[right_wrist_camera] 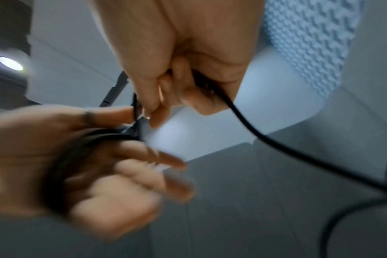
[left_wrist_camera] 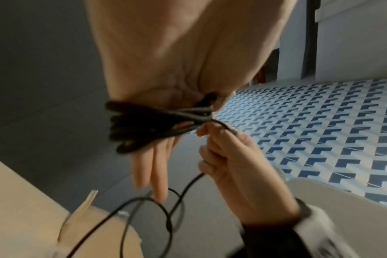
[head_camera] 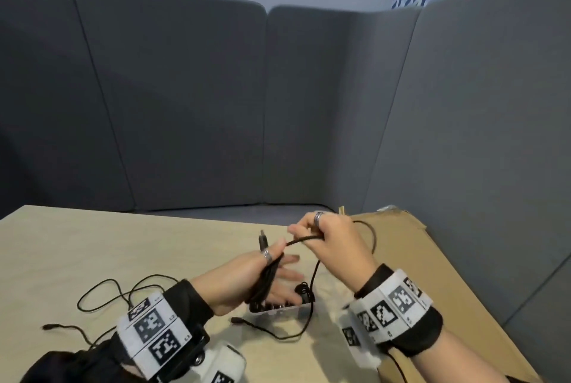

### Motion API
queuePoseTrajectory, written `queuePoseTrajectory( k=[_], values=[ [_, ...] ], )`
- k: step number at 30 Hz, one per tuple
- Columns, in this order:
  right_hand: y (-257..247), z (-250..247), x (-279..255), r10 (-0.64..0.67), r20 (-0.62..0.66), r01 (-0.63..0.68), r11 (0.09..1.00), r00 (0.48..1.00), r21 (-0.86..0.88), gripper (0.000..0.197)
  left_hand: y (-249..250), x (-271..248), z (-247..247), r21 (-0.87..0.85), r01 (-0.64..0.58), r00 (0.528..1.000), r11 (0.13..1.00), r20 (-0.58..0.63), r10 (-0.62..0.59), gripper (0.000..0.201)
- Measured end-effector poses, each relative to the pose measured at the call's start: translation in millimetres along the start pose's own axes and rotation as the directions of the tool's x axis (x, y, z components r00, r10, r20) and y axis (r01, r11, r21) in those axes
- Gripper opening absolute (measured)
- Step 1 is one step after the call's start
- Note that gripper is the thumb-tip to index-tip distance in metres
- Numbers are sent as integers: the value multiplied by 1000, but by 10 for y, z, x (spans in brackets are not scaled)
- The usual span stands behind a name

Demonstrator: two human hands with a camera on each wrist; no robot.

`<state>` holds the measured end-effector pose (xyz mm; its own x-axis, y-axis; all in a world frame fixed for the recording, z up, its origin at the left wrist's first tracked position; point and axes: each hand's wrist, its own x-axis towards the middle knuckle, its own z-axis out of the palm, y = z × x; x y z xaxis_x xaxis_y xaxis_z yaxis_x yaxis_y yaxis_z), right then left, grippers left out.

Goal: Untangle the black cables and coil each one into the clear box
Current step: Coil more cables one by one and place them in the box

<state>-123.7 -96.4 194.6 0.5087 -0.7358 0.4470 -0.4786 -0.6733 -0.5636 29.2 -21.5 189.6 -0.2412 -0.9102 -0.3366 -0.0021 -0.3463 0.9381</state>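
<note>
Both hands on black cable (head_camera: 301, 240): left (head_camera: 247, 277) wrapped in loops, right (head_camera: 332, 240) pinching.

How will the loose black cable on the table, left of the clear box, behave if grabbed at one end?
Probably floppy: the loose cable lies in slack curves on the table, so the rest should trail and drag. Likely light: a similar cable spans between the left hand and right hand with little sag. It may snag on the neighbouring cable.

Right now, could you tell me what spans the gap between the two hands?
A taut stretch of black cable runs from left hand to right hand, clearest in the head view.
</note>
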Motion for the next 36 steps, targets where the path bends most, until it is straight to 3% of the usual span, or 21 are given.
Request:
queuePoseTrajectory(
  k=[3, 6, 8, 10, 13, 16, 18, 20, 22, 23, 26, 28, 29, 32, 36],
  values=[
    [-167, 124, -251, -72, 198, 35, 982, 978, 185, 14, 115, 99, -64, -139, -268, 946, 953, -226, 233, 62],
    [-24, 320, -516, -54, 483, -152, 913, 874, 378, 19, 294, 50, -140, -199, -478, 855, 856, -326, 402, 42],
    [244, 412, -630, -3, 617, -240, 920, 787, 311, 29, 397, -24, -228, -268, -571, 803, 776, -379, 459, 33],
    [577, 456, -729, 81, 696, -241, 961, 714, 135, 37, 486, -107, -384, -303, -641, 749, 705, -449, 488, 34],
    [977, 480, -868, 203, 733, -230, 971, 649, -66, 47, 562, -198, -620, -338, -684, 711, 647, -508, 486, 36],
    [1084, 463, -900, 230, 694, -334, 942, 682, 16, 62, 533, -242, -824, -307, -747, 631, 590, -605, 485, 34],
    [1095, 402, -870, 216, 630, -421, 886, 746, 194, 57, 497, -241, -965, -266, -777, 571, 570, -679, 461, 32],
    [1059, 318, -826, 215, 551, -444, 835, 806, 324, 46, 438, -226, -1073, -216, -770, 542, 600, -718, 437, 32],
    [986, 267, -766, 201, 484, -419, 815, 852, 400, 31, 345, -158, -1091, -137, -706, 565, 695, -700, 437, 31],
    [940, 263, -734, 192, 463, -408, 808, 865, 426, 24, 287, -111, -1045, -81, -652, 602, 753, -659, 451, 30],
    [756, 287, -666, 178, 445, -394, 796, 878, 459, 28, 109, 7, -769, 172, -435, 778, 884, -423, 465, 42],
    [622, 303, -629, 161, 421, -364, 809, 893, 462, 32, -11, 95, -567, 371, -234, 908, 899, -247, 338, 43],
    [561, 308, -618, 151, 390, -337, 817, 908, 469, 31, -65, 132, -474, 484, -145, 953, 863, -167, 254, 44],
    [424, 295, -561, 166, 255, -280, 806, 953, 522, 22, -155, 199, -321, 716, -49, 989, 697, -65, 135, 39],
    [349, 268, -498, 226, 162, -278, 788, 961, 549, 21, -21, 125, -248, 706, -169, 973, 688, 8, 230, 19]
  ],
)
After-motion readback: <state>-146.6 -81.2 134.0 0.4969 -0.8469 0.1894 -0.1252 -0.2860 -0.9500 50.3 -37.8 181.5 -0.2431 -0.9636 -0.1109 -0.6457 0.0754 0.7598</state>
